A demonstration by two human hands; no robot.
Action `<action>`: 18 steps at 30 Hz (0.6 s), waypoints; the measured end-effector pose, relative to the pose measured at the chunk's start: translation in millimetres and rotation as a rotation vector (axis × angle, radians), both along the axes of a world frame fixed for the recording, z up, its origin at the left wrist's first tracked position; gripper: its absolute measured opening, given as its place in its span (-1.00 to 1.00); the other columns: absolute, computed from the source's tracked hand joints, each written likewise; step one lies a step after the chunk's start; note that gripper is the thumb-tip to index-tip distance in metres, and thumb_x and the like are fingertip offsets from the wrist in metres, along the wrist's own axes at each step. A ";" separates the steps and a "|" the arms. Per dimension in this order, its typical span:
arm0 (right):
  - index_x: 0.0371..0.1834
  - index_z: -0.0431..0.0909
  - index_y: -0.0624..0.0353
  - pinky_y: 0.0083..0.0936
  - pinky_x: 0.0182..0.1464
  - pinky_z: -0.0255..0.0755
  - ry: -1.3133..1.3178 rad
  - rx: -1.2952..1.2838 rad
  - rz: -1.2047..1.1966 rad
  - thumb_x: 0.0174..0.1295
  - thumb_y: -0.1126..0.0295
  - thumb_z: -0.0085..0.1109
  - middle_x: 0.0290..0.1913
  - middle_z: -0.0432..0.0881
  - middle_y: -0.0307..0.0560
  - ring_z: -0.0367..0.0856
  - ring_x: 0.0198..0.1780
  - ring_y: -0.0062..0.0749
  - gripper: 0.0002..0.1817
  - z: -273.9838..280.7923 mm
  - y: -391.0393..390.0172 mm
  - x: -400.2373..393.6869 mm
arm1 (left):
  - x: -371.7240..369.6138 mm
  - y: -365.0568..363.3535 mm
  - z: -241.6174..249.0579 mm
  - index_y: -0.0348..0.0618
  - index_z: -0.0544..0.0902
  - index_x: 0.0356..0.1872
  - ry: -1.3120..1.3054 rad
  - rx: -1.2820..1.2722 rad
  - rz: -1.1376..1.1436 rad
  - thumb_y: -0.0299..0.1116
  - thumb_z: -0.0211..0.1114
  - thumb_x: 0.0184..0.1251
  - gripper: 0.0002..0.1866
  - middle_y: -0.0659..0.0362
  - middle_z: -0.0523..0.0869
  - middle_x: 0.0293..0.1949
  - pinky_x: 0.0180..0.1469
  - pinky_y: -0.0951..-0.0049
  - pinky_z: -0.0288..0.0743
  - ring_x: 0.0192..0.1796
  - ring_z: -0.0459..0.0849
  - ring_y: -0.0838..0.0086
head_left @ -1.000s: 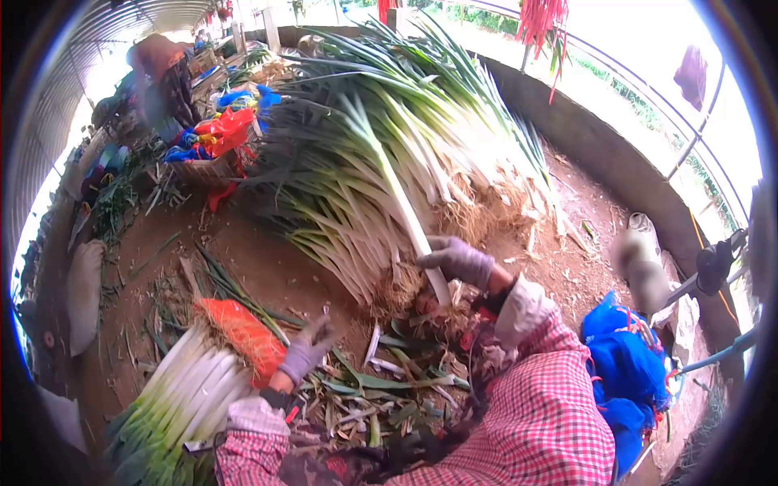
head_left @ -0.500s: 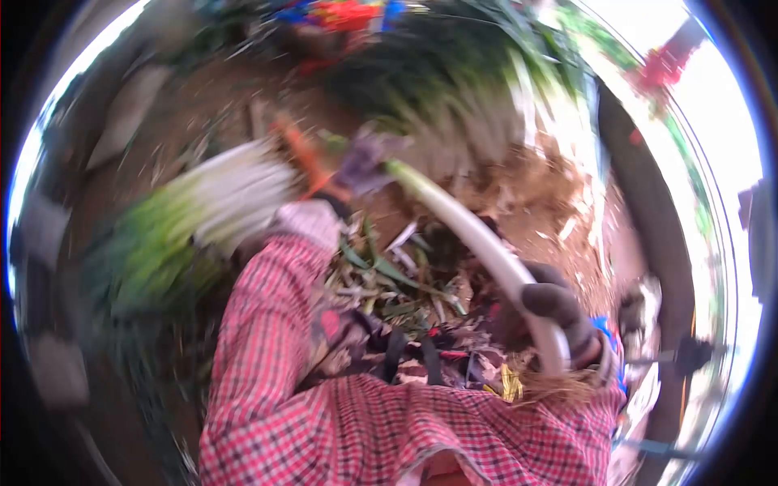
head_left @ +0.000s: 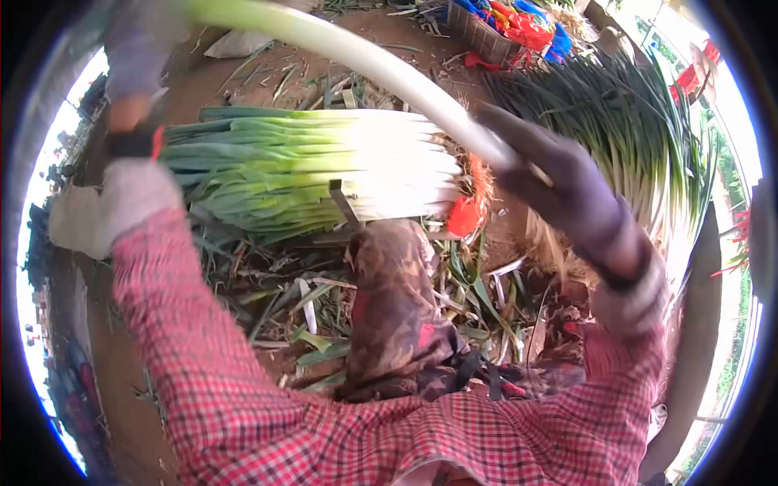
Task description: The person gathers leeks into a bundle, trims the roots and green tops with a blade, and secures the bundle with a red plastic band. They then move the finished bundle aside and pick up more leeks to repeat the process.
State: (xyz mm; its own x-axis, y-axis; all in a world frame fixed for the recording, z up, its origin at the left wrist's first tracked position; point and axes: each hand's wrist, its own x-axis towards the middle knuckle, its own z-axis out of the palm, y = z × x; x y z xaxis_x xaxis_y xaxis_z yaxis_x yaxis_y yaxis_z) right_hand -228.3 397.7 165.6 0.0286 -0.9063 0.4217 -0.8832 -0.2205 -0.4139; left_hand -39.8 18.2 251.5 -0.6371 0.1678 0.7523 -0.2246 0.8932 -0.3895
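Note:
One long leek (head_left: pixel 381 69) is raised in an arc across the top of the view, its green part to the left and its white end to the right. Gloved fingers of my right hand (head_left: pixel 559 178) are wrapped round the white end. At the upper left, my left hand (head_left: pixel 146 53), also gloved and smeared by motion, closes on the green part. Below the raised leek lies a neat stack of leeks (head_left: pixel 324 166), white ends to the right, in a low frame with a metal upright (head_left: pixel 344 201). Orange-red material (head_left: pixel 468 215) shows at the stack's root end.
A large heap of untrimmed leeks (head_left: pixel 624 130) lies at the right. Behind it stands a basket (head_left: pixel 486 34) of red and blue material. Leaf scraps (head_left: pixel 320 344) litter the ground around my knee (head_left: pixel 397 275). A pale sack (head_left: pixel 239 42) lies at the back left.
The view has swung left, bringing the stacked leeks to the middle. My hands have risen and spread apart, and the leek now lies across the top instead of slanting down at the right.

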 end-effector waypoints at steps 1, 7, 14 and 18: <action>0.37 0.32 0.24 -0.41 -0.01 0.49 0.121 0.021 -0.128 0.25 0.54 0.15 0.02 0.62 0.05 0.63 -0.10 -0.22 -0.43 -14.1 -31.9 -17.6 | 15.8 -20.9 -0.3 0.18 0.58 0.12 -0.044 -0.017 0.110 -0.15 0.28 0.18 -0.57 0.15 0.67 0.00 0.22 0.11 0.35 0.05 0.61 0.22; 0.23 0.48 -0.22 -0.17 -0.03 0.50 0.232 0.026 -0.338 0.25 0.35 0.13 -0.04 0.60 -0.07 0.60 -0.05 -0.02 -0.56 -181.2 -204.6 -142.4 | 7.0 -128.2 -118.8 0.22 0.51 0.20 -0.504 0.068 0.584 -0.13 0.22 0.25 -0.55 0.13 0.63 0.08 0.27 0.05 0.29 0.10 0.60 0.19; 0.36 0.36 -0.37 -0.15 0.27 0.24 0.407 0.422 -0.498 0.28 0.38 0.00 0.05 0.60 -0.10 0.56 0.14 -0.14 -0.45 -279.8 -215.0 -203.5 | -107.4 -156.6 -309.1 0.40 0.17 0.46 -0.952 0.421 0.735 0.09 0.13 0.35 -0.33 -0.04 0.34 0.38 0.40 -0.24 0.02 0.38 0.33 0.00; 0.29 0.44 -0.23 0.01 0.26 0.24 0.476 0.158 -0.557 0.27 0.32 0.03 0.04 0.62 -0.10 0.57 0.12 -0.12 -0.52 -292.1 -214.5 -189.4 | -113.3 -170.9 -306.2 0.44 0.13 0.47 -1.067 0.446 0.681 0.05 0.14 0.37 -0.33 -0.05 0.31 0.40 0.38 -0.26 0.04 0.41 0.28 -0.04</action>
